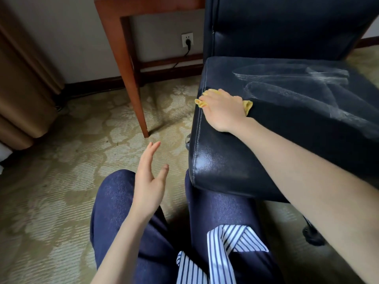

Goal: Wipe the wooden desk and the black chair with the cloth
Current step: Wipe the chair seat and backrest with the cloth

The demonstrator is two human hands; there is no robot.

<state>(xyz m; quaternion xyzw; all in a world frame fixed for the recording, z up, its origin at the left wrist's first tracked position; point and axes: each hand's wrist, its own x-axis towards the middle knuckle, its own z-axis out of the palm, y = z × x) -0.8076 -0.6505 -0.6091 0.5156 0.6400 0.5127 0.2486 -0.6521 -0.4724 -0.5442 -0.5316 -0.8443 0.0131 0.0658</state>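
The black chair point(287, 103) fills the right half of the view, its padded seat marked with pale damp streaks. My right hand point(222, 108) lies flat on the seat's left edge, fingers spread, pressing a yellow cloth point(248, 105) that shows under the fingertips and past the thumb side. My left hand point(149, 181) hovers over the carpet to the left of the seat, fingers straight, touching nothing. The wooden desk point(123, 37) shows only its reddish frame and one leg at the top centre; its top is out of view.
Patterned beige carpet point(61, 160) covers the floor. A wall socket point(187, 40) with a black plug and cable sits behind the desk leg. Brown curtain point(22, 89) hangs at left. A chair caster point(313, 236) stands at lower right. My legs in dark trousers are at the bottom.
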